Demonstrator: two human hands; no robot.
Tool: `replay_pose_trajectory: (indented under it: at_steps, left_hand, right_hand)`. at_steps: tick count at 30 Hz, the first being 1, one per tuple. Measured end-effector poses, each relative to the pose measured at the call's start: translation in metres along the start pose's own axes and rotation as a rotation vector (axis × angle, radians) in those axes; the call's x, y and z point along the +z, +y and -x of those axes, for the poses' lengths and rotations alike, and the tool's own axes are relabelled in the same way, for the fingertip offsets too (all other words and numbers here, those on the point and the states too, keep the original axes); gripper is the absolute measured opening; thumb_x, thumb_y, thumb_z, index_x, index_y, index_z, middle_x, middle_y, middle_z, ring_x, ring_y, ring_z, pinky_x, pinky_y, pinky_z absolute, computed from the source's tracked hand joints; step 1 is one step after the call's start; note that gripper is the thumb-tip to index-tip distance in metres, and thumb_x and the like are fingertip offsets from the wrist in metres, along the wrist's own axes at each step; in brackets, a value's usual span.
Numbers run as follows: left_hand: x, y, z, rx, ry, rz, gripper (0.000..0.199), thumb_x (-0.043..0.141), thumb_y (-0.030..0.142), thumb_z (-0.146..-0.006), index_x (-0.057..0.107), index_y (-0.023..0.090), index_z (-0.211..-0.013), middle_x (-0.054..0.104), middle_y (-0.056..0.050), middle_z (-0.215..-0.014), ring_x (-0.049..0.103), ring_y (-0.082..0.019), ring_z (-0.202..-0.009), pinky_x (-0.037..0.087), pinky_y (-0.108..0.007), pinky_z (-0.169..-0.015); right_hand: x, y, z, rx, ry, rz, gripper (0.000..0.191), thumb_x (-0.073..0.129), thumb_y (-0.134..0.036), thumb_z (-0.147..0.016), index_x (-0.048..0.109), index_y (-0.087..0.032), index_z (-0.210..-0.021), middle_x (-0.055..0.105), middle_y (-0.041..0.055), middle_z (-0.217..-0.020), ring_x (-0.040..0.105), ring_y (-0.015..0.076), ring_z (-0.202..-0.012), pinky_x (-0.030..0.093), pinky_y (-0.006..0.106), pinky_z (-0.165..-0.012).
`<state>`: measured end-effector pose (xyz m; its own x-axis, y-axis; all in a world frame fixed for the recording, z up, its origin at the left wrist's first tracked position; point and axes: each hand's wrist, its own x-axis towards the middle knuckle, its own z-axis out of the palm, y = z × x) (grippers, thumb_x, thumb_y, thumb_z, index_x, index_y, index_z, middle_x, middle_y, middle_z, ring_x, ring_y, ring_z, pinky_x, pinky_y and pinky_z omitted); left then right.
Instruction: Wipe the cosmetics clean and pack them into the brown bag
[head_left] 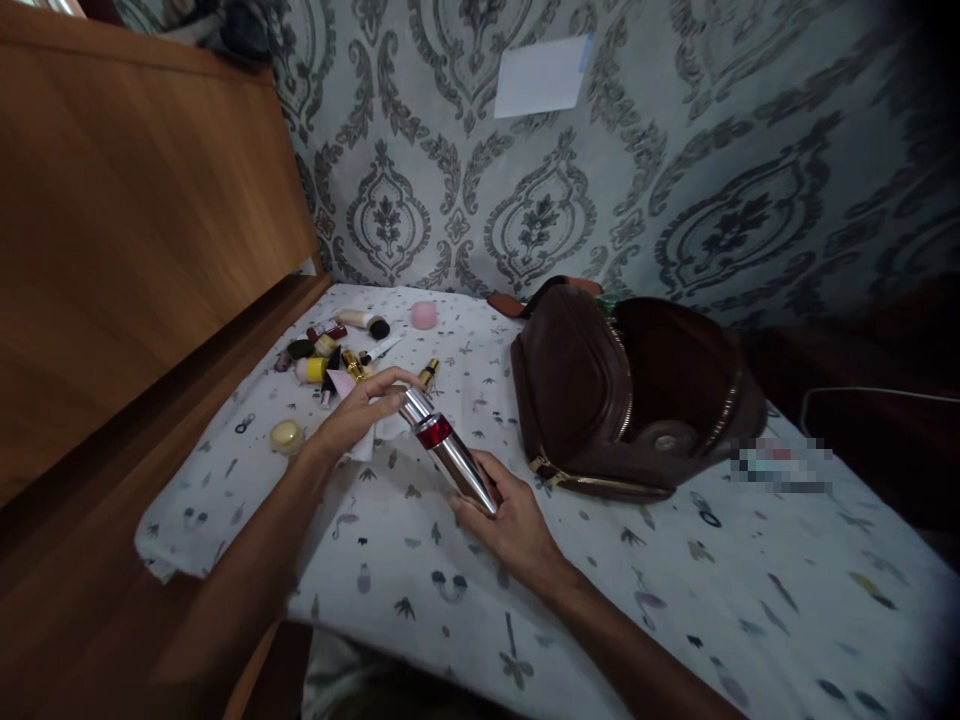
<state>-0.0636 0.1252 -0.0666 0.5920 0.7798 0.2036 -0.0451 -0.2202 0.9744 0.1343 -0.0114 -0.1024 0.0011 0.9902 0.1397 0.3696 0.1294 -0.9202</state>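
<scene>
A shiny silver cosmetic bottle with a red band is held tilted above the table, its capped end up and to the left. My right hand is wrapped around its lower end. At the other end, the fingers of my left hand close on the silver cap, which sits against the red band. Just behind the cap lies a small gold-and-black tube. A pale pink item shows partly behind my left hand.
A brown leather bag stands unzipped on the right. Several cosmetics lie at the back left, among them a makeup brush, a pink round container and a cream-coloured round container. A wooden cabinet borders the left; patterned wall behind.
</scene>
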Motion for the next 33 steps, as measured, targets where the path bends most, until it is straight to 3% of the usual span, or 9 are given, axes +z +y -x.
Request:
replay_pose_trajectory:
  at_steps: [2,4,8,12,16,23,30,33]
  left_hand:
    - [-0.002,0.007,0.003,-0.007,-0.054,-0.026,0.052,0.069,0.052,-0.079,0.064,0.022,-0.122,0.069,-0.004,-0.103,0.061,-0.024,-0.094,0.042,-0.032,-0.085]
    - [-0.003,0.011,0.004,0.0,-0.065,-0.033,0.048,0.069,0.046,-0.08,0.065,0.023,-0.123,0.07,-0.005,-0.105,0.061,-0.024,-0.095,0.043,-0.031,-0.083]
    - [-0.002,0.007,0.002,0.017,-0.011,0.031,0.032,0.072,0.045,-0.08,0.071,0.021,-0.101,0.07,-0.002,-0.089,0.061,-0.018,-0.082,0.044,-0.027,-0.076]
    - [0.0,-0.002,-0.003,-0.041,0.067,0.109,0.043,0.077,0.057,-0.07,0.066,0.017,-0.08,0.062,0.003,-0.066,0.054,-0.013,-0.061,0.042,-0.024,-0.065]
    - [-0.001,-0.005,-0.005,-0.061,0.074,0.124,0.049,0.076,0.063,-0.068,0.065,0.017,-0.078,0.059,0.003,-0.061,0.052,-0.012,-0.055,0.041,-0.024,-0.059]
    - [-0.001,-0.004,-0.003,-0.038,0.102,0.082,0.04,0.08,0.053,-0.068,0.068,0.018,-0.084,0.062,0.002,-0.071,0.055,-0.014,-0.066,0.041,-0.025,-0.068]
    - [-0.005,0.007,0.002,0.014,-0.003,-0.05,0.039,0.077,0.039,-0.073,0.074,0.023,-0.109,0.07,-0.004,-0.103,0.059,-0.026,-0.1,0.04,-0.034,-0.093]
    - [-0.005,0.007,0.002,0.023,0.01,-0.04,0.046,0.075,0.046,-0.074,0.072,0.023,-0.115,0.069,-0.004,-0.096,0.059,-0.025,-0.095,0.04,-0.034,-0.091]
  right_hand:
    - [0.0,-0.001,0.0,0.002,0.008,-0.017,0.036,0.058,-0.032,-0.075,0.061,-0.019,-0.109,0.06,-0.0012,-0.074,0.054,0.0137,-0.062,0.046,0.023,-0.057]
    - [0.0,-0.001,0.0,0.0,0.014,-0.021,0.035,0.058,-0.032,-0.075,0.062,-0.019,-0.107,0.06,-0.0014,-0.074,0.054,0.0138,-0.061,0.046,0.024,-0.057]
    - [0.0,0.001,0.0,-0.023,0.001,0.007,0.035,0.059,-0.031,-0.076,0.061,-0.02,-0.109,0.061,-0.0012,-0.075,0.054,0.0141,-0.063,0.046,0.024,-0.058]
    - [0.0,0.003,0.001,-0.013,-0.037,0.023,0.038,0.059,-0.033,-0.077,0.06,-0.019,-0.113,0.061,-0.0006,-0.076,0.054,0.0139,-0.063,0.044,0.024,-0.058]
    - [0.0,0.003,0.002,-0.025,-0.043,0.006,0.04,0.058,-0.034,-0.077,0.06,-0.018,-0.114,0.061,0.0002,-0.077,0.054,0.0138,-0.063,0.044,0.024,-0.058]
    - [0.001,0.001,0.001,-0.002,-0.025,0.028,0.039,0.057,-0.031,-0.075,0.061,-0.018,-0.111,0.061,0.0,-0.076,0.055,0.0148,-0.064,0.046,0.026,-0.059]
    - [0.0,0.003,0.0,0.002,-0.008,0.023,0.033,0.059,-0.032,-0.077,0.061,-0.02,-0.107,0.057,-0.0023,-0.072,0.052,0.0132,-0.061,0.044,0.023,-0.057]
    - [0.0,0.004,0.0,0.011,-0.009,0.016,0.034,0.06,-0.032,-0.077,0.061,-0.02,-0.11,0.059,-0.0016,-0.075,0.053,0.0136,-0.063,0.045,0.024,-0.058]
